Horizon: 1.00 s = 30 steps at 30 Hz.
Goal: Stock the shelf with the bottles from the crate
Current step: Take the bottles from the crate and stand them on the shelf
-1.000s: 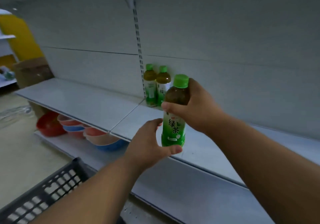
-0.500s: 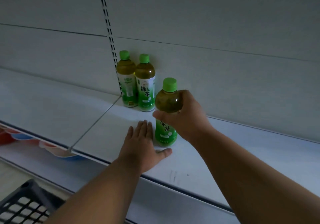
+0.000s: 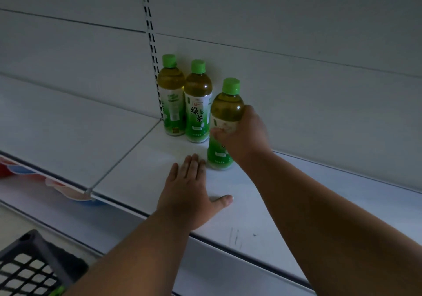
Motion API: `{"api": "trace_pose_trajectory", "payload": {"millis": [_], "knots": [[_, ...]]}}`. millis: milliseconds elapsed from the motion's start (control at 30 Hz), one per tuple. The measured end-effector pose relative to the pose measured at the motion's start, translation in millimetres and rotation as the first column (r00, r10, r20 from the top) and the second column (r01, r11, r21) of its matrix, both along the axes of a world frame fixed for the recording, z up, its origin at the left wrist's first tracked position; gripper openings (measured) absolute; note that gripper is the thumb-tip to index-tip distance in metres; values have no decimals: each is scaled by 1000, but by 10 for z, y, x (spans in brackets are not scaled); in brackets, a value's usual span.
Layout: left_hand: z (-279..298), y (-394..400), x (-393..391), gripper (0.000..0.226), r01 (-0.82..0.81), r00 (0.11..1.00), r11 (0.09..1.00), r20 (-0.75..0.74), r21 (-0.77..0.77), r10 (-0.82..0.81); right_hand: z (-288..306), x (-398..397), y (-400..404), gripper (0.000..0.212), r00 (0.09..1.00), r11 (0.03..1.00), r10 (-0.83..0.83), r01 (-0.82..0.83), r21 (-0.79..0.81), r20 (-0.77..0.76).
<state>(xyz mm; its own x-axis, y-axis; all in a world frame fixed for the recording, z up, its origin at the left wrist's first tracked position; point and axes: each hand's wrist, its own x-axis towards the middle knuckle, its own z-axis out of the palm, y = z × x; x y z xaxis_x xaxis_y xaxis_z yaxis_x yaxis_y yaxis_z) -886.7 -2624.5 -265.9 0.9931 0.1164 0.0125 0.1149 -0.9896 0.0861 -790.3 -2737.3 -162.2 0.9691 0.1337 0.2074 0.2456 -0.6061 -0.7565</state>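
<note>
Bottles lined up at the back of the shelf

Three green-tea bottles stand upright on the white shelf, each with a green cap, amber liquid in the shoulder and a green-and-white label. The left bottle sits against the back panel, right beside the slotted upright strip. The middle bottle stands just beside it, the two touching or nearly so; its label faces forward with large green characters. The third bottle stands a little nearer the front edge and to the right of the middle one, its base on the shelf.

The right hand grips this third bottle around the label, fingers curled across the front and thumb side hidden behind it. The forearm reaches in from the lower right.

The left hand lies flat, palm down, on the shelf in front of the bottles. Its fingers are straight and together, the thumb spread out to the right. The fingertips end just short of the third bottle's base; it holds nothing.

At the lower left corner, a dark plastic crate with a grid wall shows beneath the shelf edge. What it contains cannot be seen. Under the shelf at the far left, red, pink and blue plastic basins peek out on a lower level
</note>
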Motion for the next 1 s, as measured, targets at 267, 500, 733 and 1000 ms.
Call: {"api": "trace_pose_trajectory", "payload": {"millis": [267, 500, 733, 1000], "knots": [[13, 8, 1, 125, -6, 1000, 1000, -26, -15, 6, 7, 462, 210, 71, 998, 998, -21, 25, -60, 58], [9, 7, 2, 124, -3, 1000, 1000, -17, -18, 2, 5, 564, 259, 79, 997, 996, -57, 60, -62, 59], [73, -2, -10, 124, -15, 1000, 998, -13, -65, 14, -95, 117, -60, 88, 998, 994, 7, 0, -106, 65], [505, -31, -594, 94, -84, 995, 995, 46, -55, 86, 198, -731, -479, 73, 892, 741, 448, -405, -536, -54]]}}
